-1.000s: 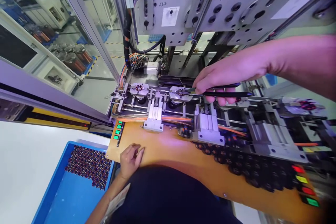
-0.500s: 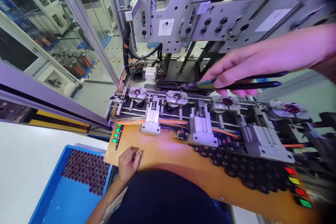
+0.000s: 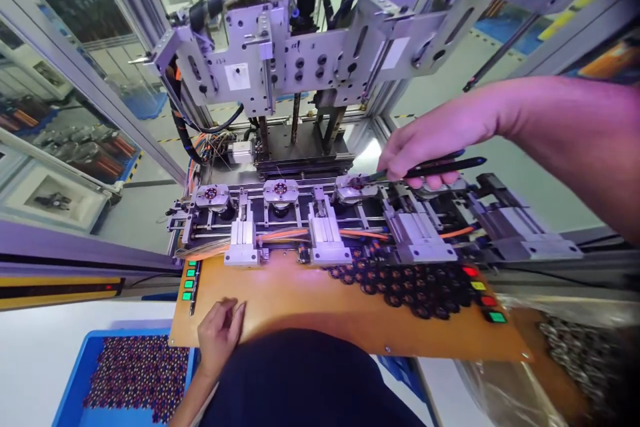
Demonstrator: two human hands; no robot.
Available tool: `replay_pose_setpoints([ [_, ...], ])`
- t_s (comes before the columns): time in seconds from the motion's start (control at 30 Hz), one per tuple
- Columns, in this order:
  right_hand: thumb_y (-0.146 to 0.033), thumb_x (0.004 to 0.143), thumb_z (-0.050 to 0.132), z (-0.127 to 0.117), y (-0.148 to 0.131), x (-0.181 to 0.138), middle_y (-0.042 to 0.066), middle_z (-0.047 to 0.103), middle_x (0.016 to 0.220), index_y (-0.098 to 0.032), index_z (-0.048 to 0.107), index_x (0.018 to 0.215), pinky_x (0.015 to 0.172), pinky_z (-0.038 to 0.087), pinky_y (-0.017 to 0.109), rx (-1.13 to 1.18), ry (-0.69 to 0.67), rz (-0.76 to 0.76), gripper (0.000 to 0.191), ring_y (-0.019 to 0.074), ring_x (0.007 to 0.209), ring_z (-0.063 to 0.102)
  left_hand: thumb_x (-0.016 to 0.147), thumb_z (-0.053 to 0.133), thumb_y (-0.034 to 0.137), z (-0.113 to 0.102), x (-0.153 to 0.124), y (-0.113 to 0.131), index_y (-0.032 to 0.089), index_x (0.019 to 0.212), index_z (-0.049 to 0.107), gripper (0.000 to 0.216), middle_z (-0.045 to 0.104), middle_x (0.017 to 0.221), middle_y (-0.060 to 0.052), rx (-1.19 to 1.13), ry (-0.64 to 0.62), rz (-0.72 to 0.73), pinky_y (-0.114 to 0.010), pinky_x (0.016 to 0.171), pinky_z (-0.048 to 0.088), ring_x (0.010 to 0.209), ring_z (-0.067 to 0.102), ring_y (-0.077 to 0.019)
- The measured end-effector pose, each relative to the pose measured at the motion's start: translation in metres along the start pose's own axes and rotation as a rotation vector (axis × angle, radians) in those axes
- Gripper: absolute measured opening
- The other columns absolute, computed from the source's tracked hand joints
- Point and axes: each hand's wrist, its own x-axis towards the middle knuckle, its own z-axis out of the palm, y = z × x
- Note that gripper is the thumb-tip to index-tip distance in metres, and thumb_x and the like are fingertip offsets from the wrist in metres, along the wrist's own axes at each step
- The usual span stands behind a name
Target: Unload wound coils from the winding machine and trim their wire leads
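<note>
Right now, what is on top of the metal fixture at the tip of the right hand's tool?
On the metal fixture, a small dark part shows at the tip of the black-handled tool. What the tip covers cannot be seen.

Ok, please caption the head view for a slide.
Right hand holds a tool at a metal fixture; left hand rests on the orange board.

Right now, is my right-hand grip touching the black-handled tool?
Touching. The head view shows the right-hand grip wrapped around the black-handled tool, whose dark handles stick out past it.
</note>
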Motion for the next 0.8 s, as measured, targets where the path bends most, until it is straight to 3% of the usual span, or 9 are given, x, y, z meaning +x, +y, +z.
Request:
replay_pose_setpoints([
  [0.37,-0.013,0.099,0.041,0.003,0.007,0.006,-0.004,0.054,0.053,-0.011,0.055,0.065,0.046,0.040,0.018,0.004,-0.024,-0.012,0.036,0.0067,0.042,0.054,0.088,0.066,0.027,-0.001,0.001,0.001,0.015,0.094,0.067,0.012,0.062,0.068,0.000,0.031,-0.006,0.004,-0.022,0.059,0.049,0.058,0.060,-0.0111],
  [0.47,-0.009,0.098,0.042,0.004,0.006,0.002,-0.005,0.054,0.052,-0.010,0.056,0.065,0.045,0.038,0.017,0.009,-0.033,-0.101,0.036,0.0050,0.040,0.051,0.089,0.066,0.027,-0.001,0.001,0.001,0.016,0.093,0.066,0.012,0.062,0.068,0.000,0.032,-0.004,0.002,-0.022,0.060,0.050,0.059,0.060,-0.0112],
  [0.6,-0.005,0.094,0.051,-0.003,0.013,-0.016,-0.010,0.056,0.055,-0.009,0.069,0.090,0.048,0.035,0.014,0.028,0.087,-0.240,0.019,0.0018,0.044,0.051,0.089,0.065,0.028,-0.001,0.000,0.000,0.016,0.094,0.066,0.012,0.064,0.070,-0.001,0.034,-0.002,-0.002,-0.023,0.060,0.051,0.060,0.061,-0.0115],
  [0.7,-0.003,0.086,0.062,-0.015,0.033,-0.030,-0.013,0.057,0.054,-0.018,0.072,0.108,0.049,0.036,0.014,-0.045,0.247,-0.094,0.029,0.0011,0.046,0.051,0.089,0.066,0.027,0.000,-0.001,0.000,0.016,0.094,0.067,0.013,0.065,0.071,-0.001,0.037,0.003,0.003,-0.023,0.060,0.051,0.060,0.061,-0.0117],
  [0.8,-0.001,0.081,0.067,-0.023,0.065,-0.034,-0.009,0.063,0.058,-0.016,0.076,0.096,0.050,0.040,0.014,-0.042,0.280,0.024,0.023,0.0029,0.052,0.057,0.088,0.066,0.027,0.000,-0.001,-0.001,0.016,0.094,0.067,0.012,0.066,0.072,-0.001,0.035,0.010,0.013,-0.023,0.061,0.052,0.061,0.062,-0.0119],
])
